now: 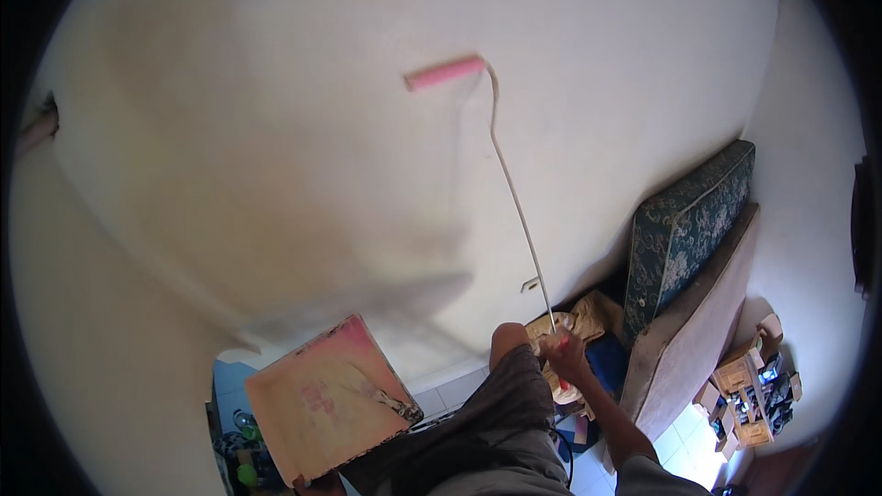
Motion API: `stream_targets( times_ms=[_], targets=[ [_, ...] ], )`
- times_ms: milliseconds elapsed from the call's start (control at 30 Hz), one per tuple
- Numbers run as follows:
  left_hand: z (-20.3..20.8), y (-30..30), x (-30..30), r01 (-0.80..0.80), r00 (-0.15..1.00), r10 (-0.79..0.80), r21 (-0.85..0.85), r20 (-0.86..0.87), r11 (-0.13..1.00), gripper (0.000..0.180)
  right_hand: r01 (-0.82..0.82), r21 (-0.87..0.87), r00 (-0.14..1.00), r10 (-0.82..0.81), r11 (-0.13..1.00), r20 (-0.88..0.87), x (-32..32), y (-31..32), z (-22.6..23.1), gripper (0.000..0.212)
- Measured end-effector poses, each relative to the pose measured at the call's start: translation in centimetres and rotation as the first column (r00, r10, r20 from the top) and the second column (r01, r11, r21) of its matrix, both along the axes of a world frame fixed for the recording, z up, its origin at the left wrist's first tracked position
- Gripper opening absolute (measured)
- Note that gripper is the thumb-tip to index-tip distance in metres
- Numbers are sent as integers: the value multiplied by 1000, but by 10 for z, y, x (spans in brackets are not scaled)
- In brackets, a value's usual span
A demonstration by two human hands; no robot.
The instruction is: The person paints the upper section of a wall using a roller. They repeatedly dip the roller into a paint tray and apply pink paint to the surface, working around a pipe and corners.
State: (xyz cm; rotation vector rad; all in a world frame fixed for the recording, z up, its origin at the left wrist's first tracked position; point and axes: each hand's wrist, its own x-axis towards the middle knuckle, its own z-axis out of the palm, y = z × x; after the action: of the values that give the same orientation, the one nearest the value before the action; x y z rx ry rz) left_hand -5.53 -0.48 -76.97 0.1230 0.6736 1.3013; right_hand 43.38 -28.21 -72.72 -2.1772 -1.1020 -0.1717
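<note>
A paint roller with a pink sleeve [446,73] is up against or just off the pale wall [303,110]. Its long thin rod bends below the sleeve and runs down to my right hand [564,351], closed around the red handle. A square, stained orange-pink board [317,395] lies at lower left, its edges chipped and dark. At its near edge is my left hand [320,485], cut off by the picture's lower rim; a finger curls over the edge and the rest is hidden. My bent knee [511,342] is between the two.
A dark green floral mattress [689,230] and a brown padded panel [691,331] lean at the right wall. Beyond them stands wooden furniture [746,395] with boxes and clutter. Brown crumpled material [597,314] lies beside my right hand. Bottles [244,422] stand beyond the board's left side.
</note>
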Motion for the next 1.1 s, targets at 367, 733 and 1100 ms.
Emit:
stream_targets(
  times_ms=[367,733,1100],
  targets=[
    [5,-2,1,53,997,-53,2,-62,999,69,143,243,924,-42,959,-379,-1,46,72,18],
    [41,-16,15,63,998,-64,-45,-25,997,62,301,157,783,-150,941,-604,-9,30,79,20],
    [19,-8,6,155,988,-157,76,13,985,66,199,113,970,-180,973,-163,13,14,-4,21]
  ],
)
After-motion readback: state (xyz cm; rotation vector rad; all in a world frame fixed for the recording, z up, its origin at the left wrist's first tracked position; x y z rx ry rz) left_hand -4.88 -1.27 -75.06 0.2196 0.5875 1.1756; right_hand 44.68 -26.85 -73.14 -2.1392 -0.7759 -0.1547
